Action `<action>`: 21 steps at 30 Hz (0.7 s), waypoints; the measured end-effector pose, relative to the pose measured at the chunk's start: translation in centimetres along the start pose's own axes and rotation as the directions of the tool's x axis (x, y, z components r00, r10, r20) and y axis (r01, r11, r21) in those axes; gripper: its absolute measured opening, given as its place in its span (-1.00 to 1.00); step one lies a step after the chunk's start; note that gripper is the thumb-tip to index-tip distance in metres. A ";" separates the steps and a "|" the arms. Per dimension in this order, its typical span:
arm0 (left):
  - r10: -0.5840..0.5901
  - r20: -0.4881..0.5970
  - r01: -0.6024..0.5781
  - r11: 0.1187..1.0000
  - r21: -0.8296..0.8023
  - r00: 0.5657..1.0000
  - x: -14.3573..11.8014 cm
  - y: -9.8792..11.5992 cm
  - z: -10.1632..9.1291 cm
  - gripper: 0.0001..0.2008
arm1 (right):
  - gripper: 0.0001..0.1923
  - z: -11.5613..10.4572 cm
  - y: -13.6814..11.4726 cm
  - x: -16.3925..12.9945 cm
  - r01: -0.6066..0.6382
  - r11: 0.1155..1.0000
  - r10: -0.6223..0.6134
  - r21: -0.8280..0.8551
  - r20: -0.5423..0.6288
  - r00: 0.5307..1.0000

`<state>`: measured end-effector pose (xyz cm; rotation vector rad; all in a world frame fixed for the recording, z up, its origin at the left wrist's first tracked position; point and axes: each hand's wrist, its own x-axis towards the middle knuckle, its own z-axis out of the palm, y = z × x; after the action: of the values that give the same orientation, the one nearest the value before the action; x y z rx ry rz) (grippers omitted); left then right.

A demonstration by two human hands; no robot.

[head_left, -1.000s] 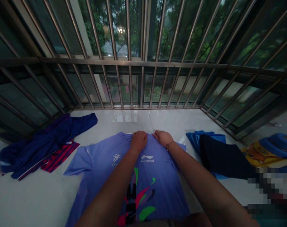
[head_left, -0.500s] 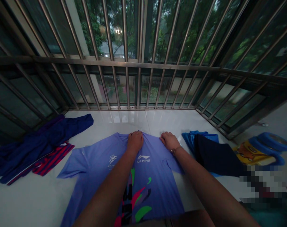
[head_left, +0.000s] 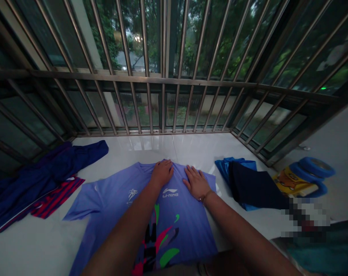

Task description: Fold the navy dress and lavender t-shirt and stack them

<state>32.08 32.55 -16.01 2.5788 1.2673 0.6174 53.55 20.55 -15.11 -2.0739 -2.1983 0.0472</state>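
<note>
A light purple sports shirt (head_left: 110, 203) with a white logo and a colourful print lies front up on the white tiled ledge (head_left: 33, 241). My left hand (head_left: 161, 172) rests on the shirt at its collar, fingers loosely curled on the fabric. My right hand (head_left: 195, 182) lies flat on the shirt's chest to the right of the logo, fingers spread; a thin bracelet sits at the wrist. The shirt's right sleeve looks folded in under the body near my right hand.
A dark blue garment (head_left: 44, 168) over a red-and-blue striped one (head_left: 57, 193) lies at the left. A blue and black folded pile (head_left: 248, 184) lies at the right, beside a yellow-and-blue cartoon print (head_left: 303, 178). Metal window bars (head_left: 162, 80) enclose the ledge.
My right hand has opened flat and slid from the shirt's right shoulder down onto its chest. My left hand stays at the collar. The view has shifted slightly rightward.
</note>
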 end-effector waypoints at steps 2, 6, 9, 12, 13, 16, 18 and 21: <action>0.008 0.038 -0.008 1.000 0.001 0.999 0.0 -0.3 0.2 -0.57 | -0.26 0.3 0.7 -0.4 -0.063 0.998 0.062 0.021 0.065 0.996; 0.043 0.110 -0.042 0.999 -0.007 0.993 -0.3 -0.8 0.2 -0.43 | -0.25 -0.7 3.0 0.1 -0.158 0.987 0.156 0.007 0.122 0.980; 0.051 0.135 -0.051 0.999 -0.007 0.990 -0.3 -0.8 -0.2 -0.41 | -0.25 -1.3 3.7 0.6 -0.152 0.988 0.151 -0.002 0.140 0.979; -0.017 0.105 0.014 0.999 0.030 0.994 -0.5 0.1 -1.2 -0.41 | -0.24 -1.3 3.6 0.6 -0.147 0.989 0.146 -0.005 0.141 0.979; -0.043 0.087 0.039 0.998 0.047 0.995 -0.9 0.6 -1.7 -0.41 | -0.24 -1.2 3.5 0.6 -0.147 0.989 0.146 -0.005 0.139 0.979; -0.021 0.071 0.017 0.999 0.052 0.997 -4.1 3.1 -2.7 -0.41 | -0.24 -1.0 3.5 0.6 -0.147 0.989 0.145 -0.001 0.137 0.980; 0.098 0.114 -0.098 0.995 -0.004 0.989 -8.0 5.4 -2.9 -0.39 | -0.23 -0.9 3.7 0.8 -0.138 0.990 0.136 0.004 0.139 0.981; 0.342 0.240 -0.314 0.938 -0.147 0.909 -15.1 8.5 -2.5 -0.22 | -0.22 -1.1 4.1 1.1 -0.103 0.995 0.100 0.010 0.145 0.984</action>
<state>28.74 15.37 -14.95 2.6932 0.7046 0.3654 57.70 21.80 -14.38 -2.2374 -2.1585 0.2317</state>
